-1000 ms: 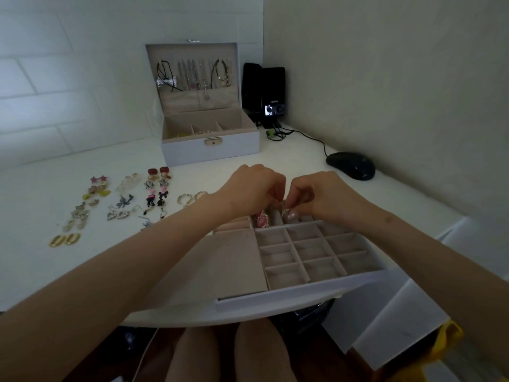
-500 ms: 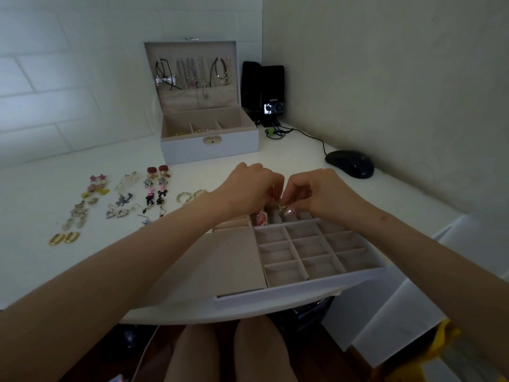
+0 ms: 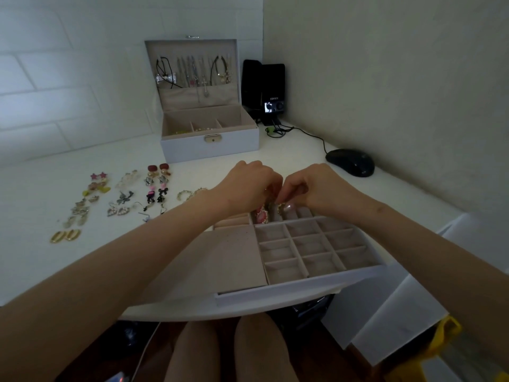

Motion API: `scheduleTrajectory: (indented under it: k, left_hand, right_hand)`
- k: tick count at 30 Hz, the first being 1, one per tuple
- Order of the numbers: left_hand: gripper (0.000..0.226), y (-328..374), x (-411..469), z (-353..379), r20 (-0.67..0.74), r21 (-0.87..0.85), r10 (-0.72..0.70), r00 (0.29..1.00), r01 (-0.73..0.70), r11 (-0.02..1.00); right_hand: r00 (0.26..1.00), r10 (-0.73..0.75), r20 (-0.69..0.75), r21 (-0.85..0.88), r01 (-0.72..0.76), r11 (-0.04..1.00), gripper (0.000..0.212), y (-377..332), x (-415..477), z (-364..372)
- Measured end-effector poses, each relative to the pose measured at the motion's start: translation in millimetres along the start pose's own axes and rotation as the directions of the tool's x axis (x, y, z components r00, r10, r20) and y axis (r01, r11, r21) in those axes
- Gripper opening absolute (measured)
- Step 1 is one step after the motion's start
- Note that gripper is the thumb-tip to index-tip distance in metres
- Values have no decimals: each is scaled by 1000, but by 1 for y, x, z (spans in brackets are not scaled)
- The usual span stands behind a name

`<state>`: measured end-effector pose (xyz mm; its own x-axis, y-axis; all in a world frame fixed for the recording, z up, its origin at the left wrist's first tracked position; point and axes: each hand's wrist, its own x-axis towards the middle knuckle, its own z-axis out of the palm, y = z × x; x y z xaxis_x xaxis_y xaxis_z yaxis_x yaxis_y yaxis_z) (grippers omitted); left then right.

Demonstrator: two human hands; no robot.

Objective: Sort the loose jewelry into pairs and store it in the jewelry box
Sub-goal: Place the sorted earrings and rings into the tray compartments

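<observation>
Left hand (image 3: pixel 248 186): fingers are curling in, and its tips are meeting those of the right hand (image 3: pixel 316 188) over the far row of the divided tray (image 3: pixel 303 288).
Right hand: it is curling likewise, and both hands are pinching a small gold-toned earring (image 3: pixel 280 207) between their tips.
Divided tray: it is sitting at the desk's (image 3: pixel 33 257) near edge, its front wall overhanging.
Pink earring (image 3: pixel 261 215): it is lying in a far-row compartment, just left of the pinched piece.
Loose earrings (image 3: pixel 124 199): they are lying paired in columns towards the desk's left side, with a gold oval pair (image 3: pixel 65 235) nearest.
Jewelry box (image 3: pixel 209 150): it is standing open by the far wall, with necklaces hanging in its lid.
Black mouse (image 3: pixel 349 162) and speaker (image 3: pixel 264 89): both are sitting at the far right corner.
</observation>
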<state>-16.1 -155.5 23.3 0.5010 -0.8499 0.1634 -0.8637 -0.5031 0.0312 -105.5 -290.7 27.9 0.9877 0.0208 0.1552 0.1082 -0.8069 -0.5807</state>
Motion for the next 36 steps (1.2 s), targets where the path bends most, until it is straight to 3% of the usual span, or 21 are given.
scheduleTrajectory:
  k: [10, 19, 27, 32, 36]
  left_hand:
    - [17, -5, -2, 0, 2, -25, 18, 1000, -18, 1000]
    - [21, -5, -3, 0, 2, -34, 25, 1000, -25, 999]
    - [16, -10, -5, -1, -15, -44, 19, 1000, -19, 999]
    - [12, -36, -20, -16, -110, -53, -97, 989, 92, 994]
    - [6, -63, -36, -31, -79, -25, -244, 967, 242, 970]
  right_hand:
    - [996, 61, -62, 123, -53, 991, 24, 5, 0, 1]
    - [999, 15, 37, -27, -14, 1000, 14, 4, -4, 11]
    - [1000, 5, -16, -40, -6, 999, 10, 7, 2, 11]
    - [991, 1, -134, 21, 2, 1000, 5, 2, 12, 2]
    - [996, -17, -92, 63, 23, 998, 7, -17, 30, 11]
